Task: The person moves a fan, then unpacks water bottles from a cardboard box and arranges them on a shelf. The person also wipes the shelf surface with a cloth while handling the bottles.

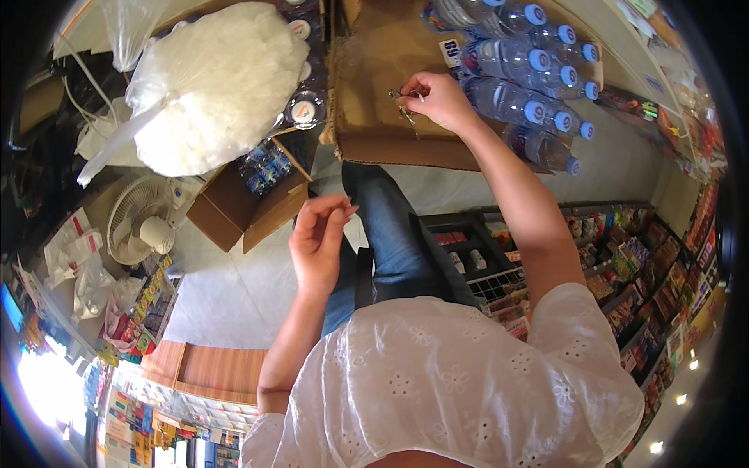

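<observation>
My right hand pinches a small crumpled piece of shiny clear film over an opened-out cardboard sheet. A white tip shows between its fingers; what that belongs to is unclear. Just right of this hand, rows of clear drink bottles with blue caps stand on or beside the cardboard. Lower down, in front of my torso, my left hand is raised with its fingers curled toward the thumb, and nothing shows in it. It touches no object.
A large knotted plastic bag of white contents rests on packed bottles at upper left. Below it, an open carton holds more bottles. A white electric fan stands left. Shelves of packaged goods line the right.
</observation>
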Demonstrator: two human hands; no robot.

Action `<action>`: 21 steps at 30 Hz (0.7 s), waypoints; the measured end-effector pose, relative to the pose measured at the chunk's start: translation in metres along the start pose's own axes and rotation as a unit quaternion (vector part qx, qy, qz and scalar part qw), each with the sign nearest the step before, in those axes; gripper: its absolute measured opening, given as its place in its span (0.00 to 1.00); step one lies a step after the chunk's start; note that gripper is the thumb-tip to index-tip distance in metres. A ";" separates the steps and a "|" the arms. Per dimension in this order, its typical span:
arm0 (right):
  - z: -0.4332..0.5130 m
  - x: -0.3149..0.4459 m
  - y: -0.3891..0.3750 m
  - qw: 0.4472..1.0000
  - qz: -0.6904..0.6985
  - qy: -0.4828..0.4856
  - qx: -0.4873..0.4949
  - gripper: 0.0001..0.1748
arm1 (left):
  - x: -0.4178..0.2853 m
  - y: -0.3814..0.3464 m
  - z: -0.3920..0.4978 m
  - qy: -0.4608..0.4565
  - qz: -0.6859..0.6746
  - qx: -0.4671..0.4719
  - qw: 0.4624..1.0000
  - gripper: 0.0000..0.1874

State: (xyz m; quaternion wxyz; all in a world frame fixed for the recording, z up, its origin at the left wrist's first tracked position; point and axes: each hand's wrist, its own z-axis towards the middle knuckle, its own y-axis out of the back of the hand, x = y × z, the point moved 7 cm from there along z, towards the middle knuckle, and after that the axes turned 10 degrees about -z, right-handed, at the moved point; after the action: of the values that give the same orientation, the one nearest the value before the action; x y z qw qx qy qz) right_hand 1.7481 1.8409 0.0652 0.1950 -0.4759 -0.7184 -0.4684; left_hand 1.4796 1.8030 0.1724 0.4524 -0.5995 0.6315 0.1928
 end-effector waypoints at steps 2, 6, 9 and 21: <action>-0.010 0.000 0.014 0.994 0.106 -0.026 0.004 0.11 | -0.009 -0.036 0.024 -0.031 -0.001 0.056 0.998 0.12; -0.031 0.025 0.032 0.954 0.290 0.008 -0.071 0.08 | 0.012 -0.088 0.087 0.065 -0.086 0.013 0.994 0.29; -0.052 0.044 0.028 0.985 0.088 0.015 -0.145 0.09 | 0.044 -0.120 0.110 0.291 -0.325 0.048 0.899 0.32; -0.085 0.096 -0.005 0.940 -0.214 0.206 -0.167 0.18 | 0.082 -0.073 0.145 0.230 -0.280 -0.219 0.906 0.25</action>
State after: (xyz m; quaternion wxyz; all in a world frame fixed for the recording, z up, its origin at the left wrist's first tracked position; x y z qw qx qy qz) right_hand 1.6845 1.8156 0.1730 0.1515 -0.2302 -0.6591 -0.6998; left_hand 1.6076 1.8546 0.0536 0.1871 -0.8634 0.4661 0.0480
